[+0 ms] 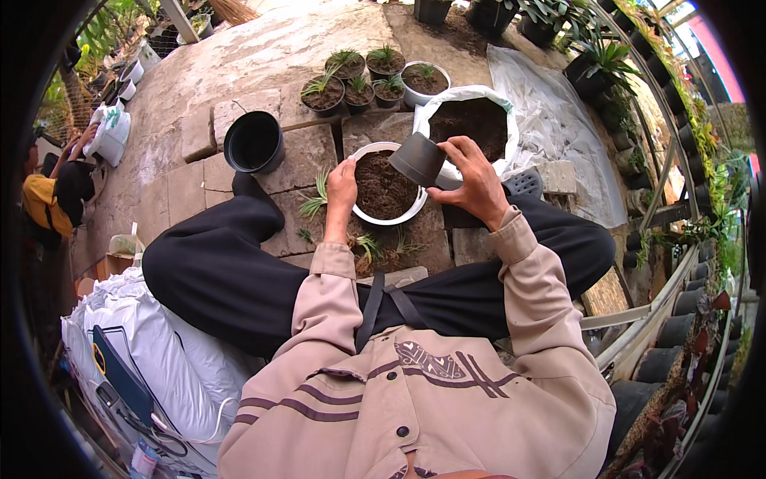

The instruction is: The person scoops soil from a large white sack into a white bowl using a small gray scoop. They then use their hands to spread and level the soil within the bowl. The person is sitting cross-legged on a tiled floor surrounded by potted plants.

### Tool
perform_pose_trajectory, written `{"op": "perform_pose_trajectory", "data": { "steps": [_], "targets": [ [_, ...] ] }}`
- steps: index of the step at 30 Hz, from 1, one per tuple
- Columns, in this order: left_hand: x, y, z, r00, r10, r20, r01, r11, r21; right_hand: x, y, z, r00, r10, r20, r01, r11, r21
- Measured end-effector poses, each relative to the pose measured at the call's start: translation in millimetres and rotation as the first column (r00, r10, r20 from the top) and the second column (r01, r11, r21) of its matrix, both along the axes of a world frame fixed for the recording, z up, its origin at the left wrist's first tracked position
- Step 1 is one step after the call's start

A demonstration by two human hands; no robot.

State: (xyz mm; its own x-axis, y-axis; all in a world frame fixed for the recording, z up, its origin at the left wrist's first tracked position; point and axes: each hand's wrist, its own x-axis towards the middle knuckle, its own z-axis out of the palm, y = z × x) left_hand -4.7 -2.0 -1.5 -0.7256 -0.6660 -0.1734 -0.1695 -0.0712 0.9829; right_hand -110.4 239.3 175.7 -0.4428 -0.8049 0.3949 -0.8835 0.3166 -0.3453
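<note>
My right hand (476, 179) grips a small black plastic pot (418, 158), tilted above the right side of a white plastic pot (389, 220). The inside of the black pot is hidden from me. Dark soil (383, 188) fills much of the white pot. My left hand (342, 194) holds that pot's rim on the left. Beside my left wrist lies a loose grassy seedling (315, 196). More uprooted seedlings (366, 246) rest on the paving below the pot. Just behind my right hand stands an open white sack (512, 132) with dark soil in it.
An empty black pot (254, 142) stands on the left. Several potted seedlings (358, 90) are grouped ahead. Clear plastic sheeting (556, 132) spreads at right. White sacks (173, 359) with a dark device (122, 374) lie at my left. Another person (51, 194) sits far left.
</note>
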Motion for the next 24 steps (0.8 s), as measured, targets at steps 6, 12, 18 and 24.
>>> {"op": "perform_pose_trajectory", "data": {
  "steps": [6, 12, 18, 24],
  "targets": [
    [-1, -5, -12, 1.000, 0.007, 0.019, -0.007, 1.000, -0.027, 8, 5, 14, 0.999, 0.043, 0.028, -0.043, 0.999, -0.019],
    [-1, -2, -7, 1.000, 0.021, 0.019, -0.021, 1.000, -0.004, -36, 9, 12, 0.989, -0.147, 0.018, 0.148, 0.984, -0.095],
    [-1, -4, -14, 1.000, 0.010, -0.005, -0.010, 1.000, 0.021, -99, 29, -18, 0.879, -0.476, -0.030, 0.474, 0.866, 0.156],
    [-1, -1, -11, 0.999, 0.030, -0.012, -0.030, 1.000, -0.005, -121, 37, -60, 0.840, -0.507, -0.191, 0.533, 0.711, 0.458]
  ]
}}
